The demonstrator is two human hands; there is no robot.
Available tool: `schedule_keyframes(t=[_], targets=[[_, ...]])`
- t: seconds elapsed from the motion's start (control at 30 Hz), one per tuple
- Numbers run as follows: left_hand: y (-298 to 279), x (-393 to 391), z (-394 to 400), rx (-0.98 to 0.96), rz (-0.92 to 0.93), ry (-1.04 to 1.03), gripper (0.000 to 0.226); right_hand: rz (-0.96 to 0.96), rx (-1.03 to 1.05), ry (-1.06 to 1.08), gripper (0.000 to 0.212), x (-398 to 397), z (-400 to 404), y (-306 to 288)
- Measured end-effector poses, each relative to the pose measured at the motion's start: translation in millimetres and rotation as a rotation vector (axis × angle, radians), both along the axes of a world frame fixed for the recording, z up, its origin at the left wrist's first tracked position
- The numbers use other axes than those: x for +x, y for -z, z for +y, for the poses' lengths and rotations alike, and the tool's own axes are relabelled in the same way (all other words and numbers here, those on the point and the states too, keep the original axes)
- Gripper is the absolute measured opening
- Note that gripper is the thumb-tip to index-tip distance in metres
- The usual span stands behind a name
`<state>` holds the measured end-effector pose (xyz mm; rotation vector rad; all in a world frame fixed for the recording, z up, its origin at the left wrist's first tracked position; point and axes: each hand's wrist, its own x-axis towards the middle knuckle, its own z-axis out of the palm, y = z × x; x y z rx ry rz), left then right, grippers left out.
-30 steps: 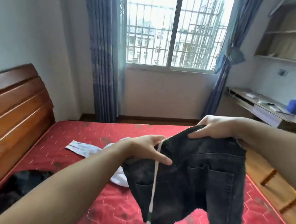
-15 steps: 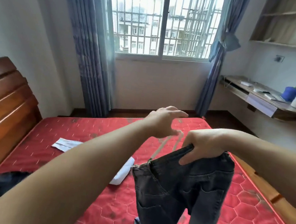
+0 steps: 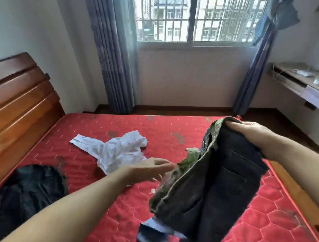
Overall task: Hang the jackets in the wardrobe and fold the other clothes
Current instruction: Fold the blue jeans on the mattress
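- while the right hand [image 3: 255,136] grips the waistband of the dark jeans [image 3: 218,183] at right of centre, fingers curled over the top edge, the garment hangs above the red mattress [image 3: 98,180] with its green-patterned lining turned outward on the left side.
- the left hand [image 3: 147,169] reaches in from lower left, fingers straight and loosely together, tips just beside the lining; whether they touch it i cannot tell.
- a crumpled white shirt [image 3: 113,149] lies on the mattress at centre, partly covered by the left hand.
- a black garment [image 3: 23,192] is heaped at the lower left, near the wooden headboard [image 3: 18,99].
- a bit of blue cloth [image 3: 152,233] shows under the jeans at the bottom edge.
- the barred window [image 3: 194,17] fills the upper middle, a blue curtain [image 3: 111,47] on its left.
- a desk [image 3: 304,83] runs along the right wall.
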<state>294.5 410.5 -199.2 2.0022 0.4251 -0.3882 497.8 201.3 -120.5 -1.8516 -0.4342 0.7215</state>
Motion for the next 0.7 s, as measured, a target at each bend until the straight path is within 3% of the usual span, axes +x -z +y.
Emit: schedule_keyframes(t=[0.1,0.17,0.27,0.33,0.43,0.47,0.57,0.6,0.63,0.7], targets=[[26,17,-12,0.108,-0.033,0.046,0.052,0.039,-0.036,0.049,0.026,4,13,17],[27,31,-26,0.032,-0.101,-0.016,0.056,0.043,-0.073,0.068,0.030,0,26,28],[29,53,-39,0.141,-0.350,-0.219,0.087,0.105,-0.050,0.154,0.028,1,44,33],[34,62,-39,0.219,-0.471,-0.416,0.078,0.174,0.003,0.228,0.027,9,55,33],[38,60,-40,0.106,-0.343,-0.438,0.053,0.221,0.064,0.311,0.035,24,67,33],[42,59,-41,0.076,-0.281,-0.400,0.057,0.221,0.080,0.336,0.036,30,71,35],[48,63,-42,0.002,-0.226,-0.325,0.102,0.231,0.108,0.332,0.037,42,82,40],[50,66,-40,0.011,-0.237,-0.324,0.103,0.225,0.102,0.302,0.037,44,84,41],[51,68,-36,0.050,-0.257,-0.311,0.088,0.199,0.081,0.263,0.035,45,83,40],[54,65,-23,0.214,-0.291,-0.257,0.026,-0.015,-0.038,0.122,0.024,49,70,36]])
